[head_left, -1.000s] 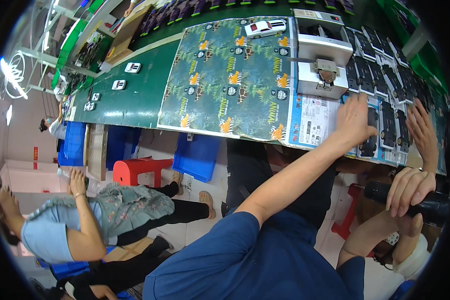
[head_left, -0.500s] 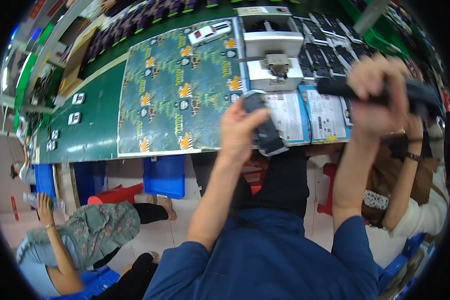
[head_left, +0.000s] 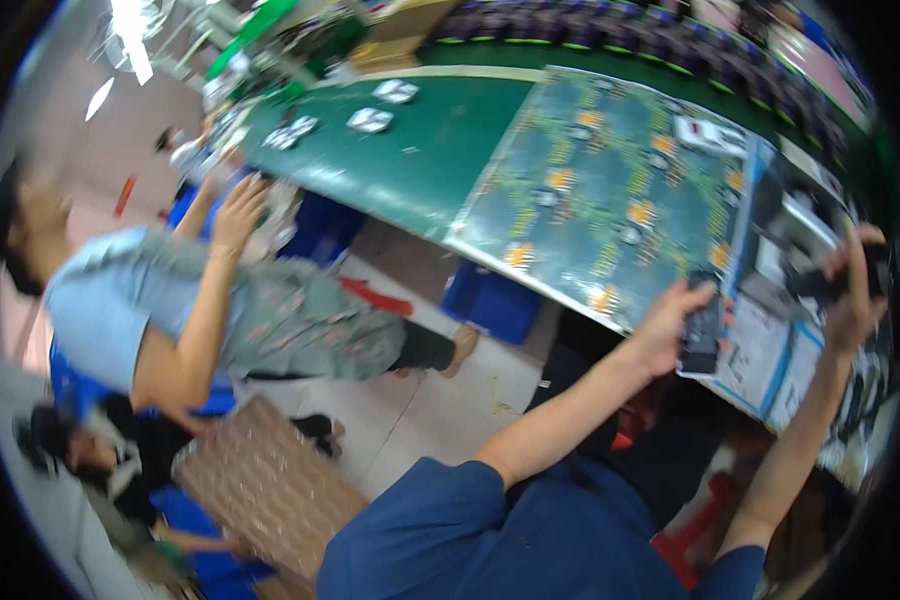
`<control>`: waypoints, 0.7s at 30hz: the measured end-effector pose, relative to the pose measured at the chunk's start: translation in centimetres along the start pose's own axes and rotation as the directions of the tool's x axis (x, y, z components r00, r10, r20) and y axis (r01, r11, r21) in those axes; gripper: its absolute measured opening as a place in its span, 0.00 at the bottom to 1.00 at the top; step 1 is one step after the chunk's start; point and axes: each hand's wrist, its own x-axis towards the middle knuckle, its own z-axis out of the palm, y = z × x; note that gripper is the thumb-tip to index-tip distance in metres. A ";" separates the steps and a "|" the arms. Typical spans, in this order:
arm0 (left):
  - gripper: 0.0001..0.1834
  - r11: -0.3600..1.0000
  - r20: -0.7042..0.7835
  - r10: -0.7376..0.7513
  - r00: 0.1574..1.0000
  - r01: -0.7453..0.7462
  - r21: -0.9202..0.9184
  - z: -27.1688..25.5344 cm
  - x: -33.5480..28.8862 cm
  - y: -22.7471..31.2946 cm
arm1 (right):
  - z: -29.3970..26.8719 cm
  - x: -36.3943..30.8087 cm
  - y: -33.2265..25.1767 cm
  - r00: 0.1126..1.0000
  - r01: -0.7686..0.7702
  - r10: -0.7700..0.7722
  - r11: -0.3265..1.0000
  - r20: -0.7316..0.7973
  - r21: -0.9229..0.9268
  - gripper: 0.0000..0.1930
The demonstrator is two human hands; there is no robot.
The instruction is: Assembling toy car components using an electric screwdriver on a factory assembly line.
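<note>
My left hand (head_left: pixel 667 328) is closed on a dark oblong part (head_left: pixel 701 332), which looks like a toy car base. It holds the part upright at the table's near edge, over the patterned mat's corner. My right hand (head_left: pixel 852 290), farther right, is closed around a black elongated tool (head_left: pixel 816 284); blur hides its exact kind. The tool is apart from the part in my left hand. Behind my right hand stands a silver machine (head_left: pixel 805 222), partly hidden. A white toy car (head_left: pixel 710 136) lies at the mat's far side.
The animal-print mat (head_left: pixel 580 200) covers part of the green table (head_left: pixel 440 140). Several small white car bodies (head_left: pixel 395 91) lie farther left. Printed sheets (head_left: pixel 750 350) are near my right hand. Dark purple pieces (head_left: pixel 610 28) line the back. A person (head_left: pixel 160 310) stands left, near a brown carton (head_left: pixel 265 480).
The view has swung left, bringing more of the person and the carton into sight. Both hands still hold their things; the right hand has come down with the black tool.
</note>
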 end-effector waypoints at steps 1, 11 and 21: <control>0.18 0.999 0.020 -0.028 0.999 0.029 -0.024 0.0 -0.3 0.5 | 0.2 0.3 0.4 0.998 0.056 -0.053 0.990 0.025 -0.128 0.07; 0.18 0.991 -0.003 0.071 0.997 -0.070 0.115 -0.3 -2.0 2.2 | 4.8 1.1 -1.1 0.992 0.045 -0.041 0.998 0.122 -0.035 0.06; 0.17 0.954 0.020 0.123 0.992 -0.124 0.272 -0.1 -0.8 -0.4 | 0.6 -1.8 -2.2 0.991 -0.130 0.132 0.878 0.027 0.460 0.08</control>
